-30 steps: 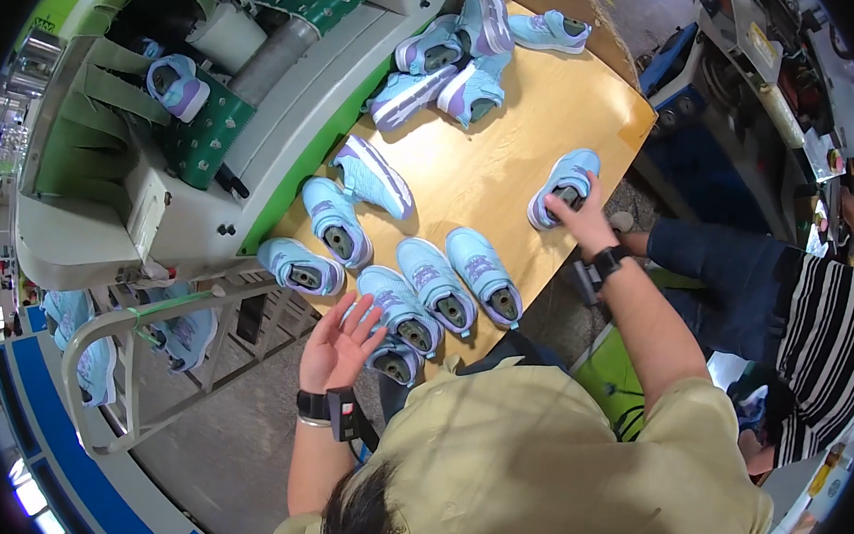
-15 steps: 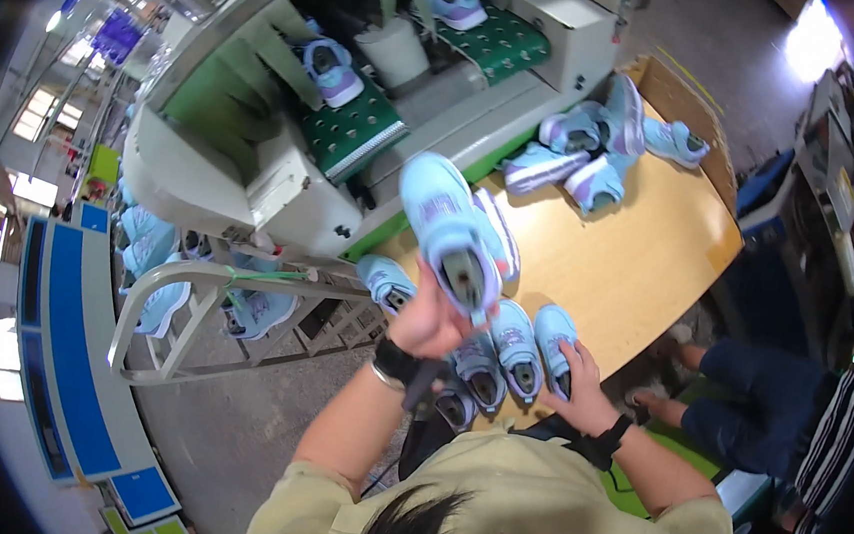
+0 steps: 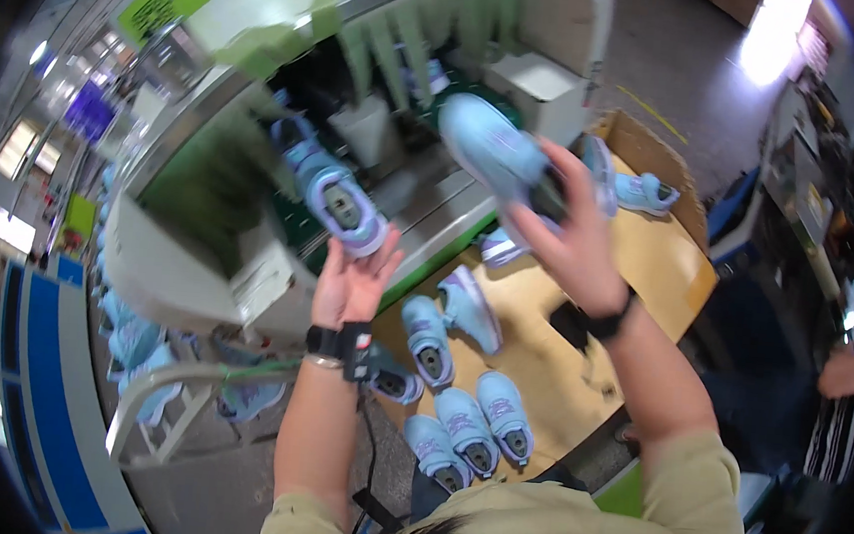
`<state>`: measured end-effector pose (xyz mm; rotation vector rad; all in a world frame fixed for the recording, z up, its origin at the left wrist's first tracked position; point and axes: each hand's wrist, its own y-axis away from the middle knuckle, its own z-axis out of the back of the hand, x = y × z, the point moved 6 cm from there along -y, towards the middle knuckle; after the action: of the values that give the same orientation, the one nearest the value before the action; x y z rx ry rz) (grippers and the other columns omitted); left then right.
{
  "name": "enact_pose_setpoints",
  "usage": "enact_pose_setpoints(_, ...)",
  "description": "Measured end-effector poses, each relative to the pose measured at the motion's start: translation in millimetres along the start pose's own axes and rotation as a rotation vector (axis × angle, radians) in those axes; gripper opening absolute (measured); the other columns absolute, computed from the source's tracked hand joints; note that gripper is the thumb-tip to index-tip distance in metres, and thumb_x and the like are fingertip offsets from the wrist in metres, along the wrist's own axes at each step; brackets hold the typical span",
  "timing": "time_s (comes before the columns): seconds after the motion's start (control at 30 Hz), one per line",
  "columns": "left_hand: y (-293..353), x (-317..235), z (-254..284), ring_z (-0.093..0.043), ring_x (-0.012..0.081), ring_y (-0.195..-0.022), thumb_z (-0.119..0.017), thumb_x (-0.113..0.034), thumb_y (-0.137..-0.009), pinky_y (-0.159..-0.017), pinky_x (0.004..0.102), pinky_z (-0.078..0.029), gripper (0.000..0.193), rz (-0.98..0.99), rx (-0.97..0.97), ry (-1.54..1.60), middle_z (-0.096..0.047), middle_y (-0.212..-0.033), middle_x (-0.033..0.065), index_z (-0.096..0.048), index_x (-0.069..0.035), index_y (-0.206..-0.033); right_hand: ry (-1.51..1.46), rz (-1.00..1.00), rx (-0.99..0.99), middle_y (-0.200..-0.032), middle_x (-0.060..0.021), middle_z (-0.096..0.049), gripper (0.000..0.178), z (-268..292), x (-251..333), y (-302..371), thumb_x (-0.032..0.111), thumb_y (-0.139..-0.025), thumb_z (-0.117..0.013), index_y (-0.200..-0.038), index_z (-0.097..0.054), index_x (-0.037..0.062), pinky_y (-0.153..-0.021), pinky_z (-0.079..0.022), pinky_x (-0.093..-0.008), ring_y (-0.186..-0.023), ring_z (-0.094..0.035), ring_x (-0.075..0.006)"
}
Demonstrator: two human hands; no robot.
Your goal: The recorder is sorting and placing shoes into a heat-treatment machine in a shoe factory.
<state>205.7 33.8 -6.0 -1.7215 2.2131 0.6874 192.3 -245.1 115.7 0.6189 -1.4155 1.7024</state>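
Observation:
My left hand (image 3: 353,286) is under the heel of a light blue sneaker (image 3: 343,208), fingers closed around it, toe pointing into the machine opening. A second light blue sneaker (image 3: 492,142), slightly blurred, is gripped at its heel end by my right hand (image 3: 584,241), above the machine's front edge. Below, on the wooden table (image 3: 579,379), stand several matching sneakers with dark shapes inside them, among them a near one (image 3: 465,426). Another sneaker (image 3: 471,309) lies on its side, sole to the right.
Green strip curtains (image 3: 384,53) hang over the machine opening, where more shoes sit on a perforated green belt. A cardboard edge (image 3: 656,155) borders the table's far right, beside more sneakers (image 3: 646,192). A metal rail (image 3: 152,386) stands left; another person's hand (image 3: 845,373) shows right.
My left hand has carried its sneaker leftward to the machine opening. My right hand has left the near row of sneakers and now holds one up before the machine. The view has shifted.

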Motion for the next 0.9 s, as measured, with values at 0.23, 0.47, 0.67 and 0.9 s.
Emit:
enact_pose_setpoints(0.23,59.3,10.1,11.4,-0.041,0.0349,-0.132,-0.038,-0.039,-0.101,-0.108,0.0495,-0.035,0.055,0.153,0.06,-0.114,-0.032,-0.148,0.0206,-0.034,-0.004,-0.143,0.39,0.083,-0.154,-0.141,-0.0229,-0.039,0.069,-92.8,-96.9,-76.5,0.02,-0.076,-0.071,-0.138,-0.04,0.014,-0.108,-0.029,-0.0476,-0.131,-0.037,-0.0392)
enact_pose_setpoints(0.47,173.6,57.3,77.9,-0.044,0.0376,-0.129,-0.039,-0.036,-0.101,-0.105,0.0546,-0.037,0.05,0.291,-0.075,-0.012,-0.039,-0.144,0.0219,-0.035,-0.009,-0.143,0.66,-0.482,-0.29,-0.122,-0.0273,-0.054,0.089,121.7,-255.9,43.1,0.034,-0.066,-0.08,-0.137,-0.033,0.0073,-0.093,-0.045,-0.0468,-0.11,-0.054,-0.0443)
enact_pose_setpoints(0.67,179.1,117.9,69.8,-0.044,0.0349,-0.129,-0.041,-0.038,-0.1,-0.106,0.0529,-0.035,0.051,0.451,-0.132,-0.103,-0.039,-0.144,0.0204,-0.037,-0.009,-0.142,-0.202,-0.912,-0.258,-0.103,-0.008,-0.06,0.056,73.6,-183.4,163.9,0.032,-0.082,-0.071,-0.124,-0.045,0.0052,-0.079,-0.05,-0.033,-0.091,-0.058,-0.0166)
enact_pose_setpoints(0.9,171.5,207.0,12.9,-0.037,0.0284,-0.134,-0.056,-0.066,-0.082,-0.108,0.05,-0.033,0.087,0.473,0.005,0.107,-0.032,-0.149,0.014,-0.027,-0.015,-0.146,0.132,-0.227,0.461,-0.136,-0.0173,-0.044,0.052,-28.9,-13.3,262.5,0.032,-0.095,-0.054,-0.139,-0.04,0.0083,-0.103,-0.035,-0.0406,-0.126,-0.042,-0.0315)
